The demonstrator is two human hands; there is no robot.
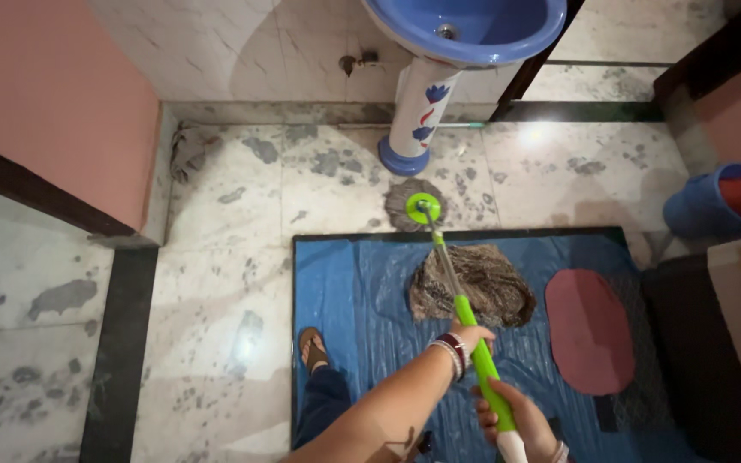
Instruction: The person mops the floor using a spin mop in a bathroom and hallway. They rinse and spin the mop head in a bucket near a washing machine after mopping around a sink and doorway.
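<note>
Grey-veined marble floor (216,283), blue plastic sheet (362,300) at six o'clock, round mop head (405,206) at twelve, pedestal washbasin base (403,159) beyond, blue bucket (701,210) at two.

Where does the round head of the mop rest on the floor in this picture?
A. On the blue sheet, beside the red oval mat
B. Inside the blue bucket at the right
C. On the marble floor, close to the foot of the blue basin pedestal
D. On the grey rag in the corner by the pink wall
C: the mop head lies on the marble floor just below the pedestal foot, beyond the edge of the blue sheet.
</note>
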